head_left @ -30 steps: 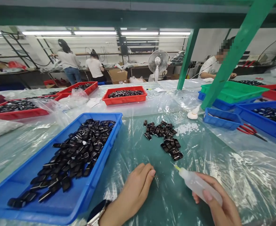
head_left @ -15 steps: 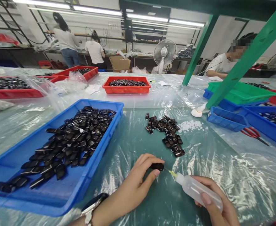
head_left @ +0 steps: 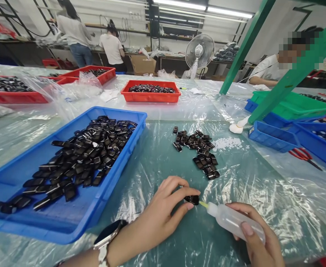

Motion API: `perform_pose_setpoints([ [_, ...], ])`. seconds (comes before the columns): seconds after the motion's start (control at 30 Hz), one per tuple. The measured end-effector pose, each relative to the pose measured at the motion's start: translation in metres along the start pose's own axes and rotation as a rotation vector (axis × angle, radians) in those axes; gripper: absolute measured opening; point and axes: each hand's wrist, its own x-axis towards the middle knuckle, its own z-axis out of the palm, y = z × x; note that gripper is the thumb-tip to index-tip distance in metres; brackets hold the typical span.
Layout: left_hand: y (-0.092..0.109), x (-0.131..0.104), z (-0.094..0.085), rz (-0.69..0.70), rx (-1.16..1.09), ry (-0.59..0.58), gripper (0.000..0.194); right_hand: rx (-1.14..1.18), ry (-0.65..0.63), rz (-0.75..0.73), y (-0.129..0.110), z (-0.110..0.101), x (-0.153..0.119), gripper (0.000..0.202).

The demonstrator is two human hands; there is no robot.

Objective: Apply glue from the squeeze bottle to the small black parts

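Observation:
Between the thumb and fingers of my left hand point(head_left: 165, 207) is a small black plastic piece point(head_left: 192, 199), held just above the green mat. My right hand point(head_left: 259, 233) is wrapped round a translucent squeeze bottle point(head_left: 235, 220), which lies tilted with its yellow-green nozzle point(head_left: 204, 204) pointing left. The nozzle's thin tip is at the right end of the black piece; whether it touches or enters it I cannot tell. Beyond my hands lies a loose pile of similar black pieces point(head_left: 204, 157), with small white bits point(head_left: 227, 144) beside it.
A large blue tray point(head_left: 124, 168) of black pieces stands at left. Red trays point(head_left: 151, 97) sit farther back. At right are a small blue bin point(head_left: 273, 139), red-handled pliers point(head_left: 302, 153) and a slanting green post point(head_left: 285, 87). Several people work around the room.
The bottle's nozzle and the black piece have come closer together, the piece having shifted slightly right. The camera view has tilted down a little.

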Motion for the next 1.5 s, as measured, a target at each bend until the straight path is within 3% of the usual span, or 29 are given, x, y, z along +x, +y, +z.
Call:
perform_pose_setpoints([
  [0.3, 0.002, -0.001, 0.002, 0.035, 0.017, 0.018, 0.027, 0.052, -0.058, -0.21, 0.017, -0.01, 0.009, 0.057],
  [0.63, 0.006, -0.002, 0.001, 0.035, 0.026, 0.0, 0.028, 0.034, -0.057, -0.173, 0.016, -0.012, 0.007, 0.051],
  [1.1, 0.003, -0.003, 0.002, 0.049, 0.029, -0.003, 0.031, -0.002, -0.101, -0.248, 0.021, -0.016, 0.012, 0.049],
  [1.5, 0.002, -0.003, 0.002, 0.031, 0.02, -0.029, 0.031, 0.013, -0.073, -0.15, 0.015, -0.014, 0.009, 0.052],
])
